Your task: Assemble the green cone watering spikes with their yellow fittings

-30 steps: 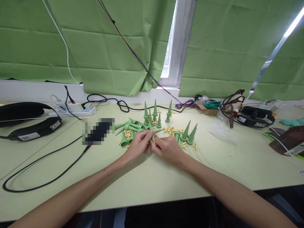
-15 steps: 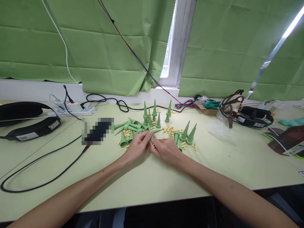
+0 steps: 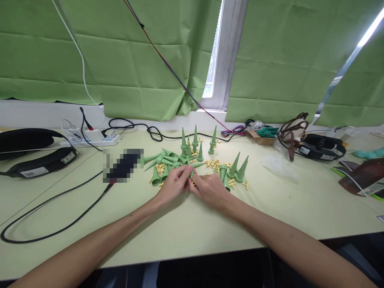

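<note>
My left hand (image 3: 174, 183) and my right hand (image 3: 211, 189) meet at the middle of the table. Between their fingertips is a green plastic watering spike (image 3: 191, 172), partly covered by the thumbs. A small yellow valve (image 3: 193, 183) shows at the fingers of my right hand, which are closed on it; how it joins the spike is hidden. Just beyond my left hand lies a heap of green spikes (image 3: 164, 160). Loose yellow T-shaped valves (image 3: 213, 164) are scattered past my right hand. Several spikes stand point up, among them one at the right (image 3: 241, 172).
A pixelated dark device (image 3: 124, 166) with a black cable lies to the left. Behind it is a white power strip (image 3: 111, 140). Crumpled clear plastic (image 3: 280, 168) lies to the right, near a small cardboard box (image 3: 260, 138) and a black headset-like strap (image 3: 322, 148).
</note>
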`<action>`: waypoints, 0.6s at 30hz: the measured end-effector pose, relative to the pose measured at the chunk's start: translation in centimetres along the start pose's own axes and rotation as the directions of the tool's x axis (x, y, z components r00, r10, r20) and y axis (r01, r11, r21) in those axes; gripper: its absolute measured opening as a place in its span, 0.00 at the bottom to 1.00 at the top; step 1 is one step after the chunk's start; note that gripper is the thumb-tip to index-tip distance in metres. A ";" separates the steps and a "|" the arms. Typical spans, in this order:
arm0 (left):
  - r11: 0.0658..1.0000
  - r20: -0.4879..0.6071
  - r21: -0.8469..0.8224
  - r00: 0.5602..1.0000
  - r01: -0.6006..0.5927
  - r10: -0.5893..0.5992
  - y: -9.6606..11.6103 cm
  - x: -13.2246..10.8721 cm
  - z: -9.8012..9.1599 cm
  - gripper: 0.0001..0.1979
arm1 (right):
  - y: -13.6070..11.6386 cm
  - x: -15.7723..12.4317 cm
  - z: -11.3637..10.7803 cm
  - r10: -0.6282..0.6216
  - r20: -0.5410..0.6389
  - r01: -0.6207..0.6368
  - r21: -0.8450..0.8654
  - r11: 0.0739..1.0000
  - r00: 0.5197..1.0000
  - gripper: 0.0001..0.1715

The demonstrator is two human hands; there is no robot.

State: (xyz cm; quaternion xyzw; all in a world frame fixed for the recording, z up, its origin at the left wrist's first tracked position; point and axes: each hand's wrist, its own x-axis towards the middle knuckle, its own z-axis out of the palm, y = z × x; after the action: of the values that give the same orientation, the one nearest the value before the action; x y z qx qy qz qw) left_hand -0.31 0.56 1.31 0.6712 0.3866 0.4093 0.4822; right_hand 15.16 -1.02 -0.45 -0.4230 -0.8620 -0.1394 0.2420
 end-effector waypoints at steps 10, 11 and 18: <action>1.000 -0.026 0.010 0.999 0.026 -0.025 0.0 0.1 0.0 0.21 | 0.0 0.1 0.1 0.030 -0.013 -0.029 0.034 0.999 0.999 0.21; 1.000 -0.027 0.017 0.999 0.024 -0.023 0.0 0.1 0.0 0.22 | 0.0 0.1 0.0 0.036 -0.016 -0.035 0.047 0.998 0.999 0.21; 0.995 -0.095 0.101 0.995 -0.010 0.019 0.7 0.4 -0.5 0.20 | 1.2 0.1 -0.9 0.114 -0.057 -0.102 0.191 0.976 0.992 0.26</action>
State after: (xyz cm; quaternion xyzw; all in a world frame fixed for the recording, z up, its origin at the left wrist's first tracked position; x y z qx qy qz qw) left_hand -0.58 0.90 2.15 0.6769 0.4244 0.4247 0.4258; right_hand 16.31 -0.68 0.40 -0.4396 -0.8384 -0.0585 0.3168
